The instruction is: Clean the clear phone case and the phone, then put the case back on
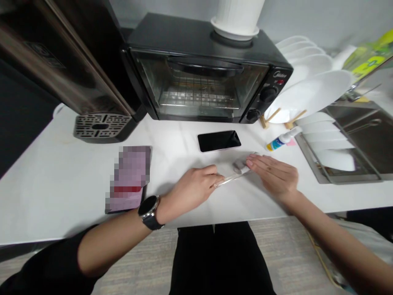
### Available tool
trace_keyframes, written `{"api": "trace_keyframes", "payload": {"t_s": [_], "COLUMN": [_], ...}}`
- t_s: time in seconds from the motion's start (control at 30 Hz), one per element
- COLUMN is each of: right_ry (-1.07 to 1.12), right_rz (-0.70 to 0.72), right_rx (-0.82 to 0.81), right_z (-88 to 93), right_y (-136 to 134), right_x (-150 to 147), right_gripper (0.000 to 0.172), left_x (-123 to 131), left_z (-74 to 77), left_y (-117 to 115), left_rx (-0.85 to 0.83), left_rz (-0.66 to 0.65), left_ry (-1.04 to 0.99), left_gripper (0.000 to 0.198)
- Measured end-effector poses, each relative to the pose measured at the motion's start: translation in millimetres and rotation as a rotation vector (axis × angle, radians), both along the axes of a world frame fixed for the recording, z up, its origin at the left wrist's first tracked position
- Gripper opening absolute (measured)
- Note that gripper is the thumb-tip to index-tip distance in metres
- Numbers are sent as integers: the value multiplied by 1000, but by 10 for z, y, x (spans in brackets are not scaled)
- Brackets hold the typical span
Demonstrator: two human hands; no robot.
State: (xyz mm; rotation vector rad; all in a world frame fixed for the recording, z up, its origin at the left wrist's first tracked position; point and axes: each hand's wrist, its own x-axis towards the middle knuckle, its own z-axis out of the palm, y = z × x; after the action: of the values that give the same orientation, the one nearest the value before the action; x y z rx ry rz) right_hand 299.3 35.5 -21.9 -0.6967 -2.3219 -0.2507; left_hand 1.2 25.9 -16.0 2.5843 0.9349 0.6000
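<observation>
Above the white counter, my left hand [196, 184] is closed on the near left end of a clear phone case [227, 180], seen almost edge-on. A dark watch is on that wrist. My right hand [276, 174] holds a crumpled grey-white cloth [240, 165] against the far right end of the case. Its fingers are pressed together over the cloth. Just beyond both hands lies a phone [219, 140] with its dark screen up. A small spray bottle [283, 139] with a blue and yellow label lies tilted on the counter, beyond my right hand.
A black toaster oven [202, 90] stands at the back with a white pot [238, 16] on top. Left are a dispenser with a drip tray [102, 126] and a pixelated flat item [130, 176]. White plates [310, 90] and a sink [365, 123] with a dish rack are right.
</observation>
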Motion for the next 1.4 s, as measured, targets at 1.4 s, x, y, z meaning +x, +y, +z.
{"api": "trace_keyframes", "payload": {"t_s": [1.4], "right_ry": [-37], "right_rz": [126], "right_rx": [20], "right_z": [146], "right_y": [-163], "right_x": [-778], "right_gripper": [32], "left_x": [-80], "left_z": [-11], "left_y": [72], "left_rx": [172], "left_rz": [51], "left_ry": [-7], "left_gripper": [31]}}
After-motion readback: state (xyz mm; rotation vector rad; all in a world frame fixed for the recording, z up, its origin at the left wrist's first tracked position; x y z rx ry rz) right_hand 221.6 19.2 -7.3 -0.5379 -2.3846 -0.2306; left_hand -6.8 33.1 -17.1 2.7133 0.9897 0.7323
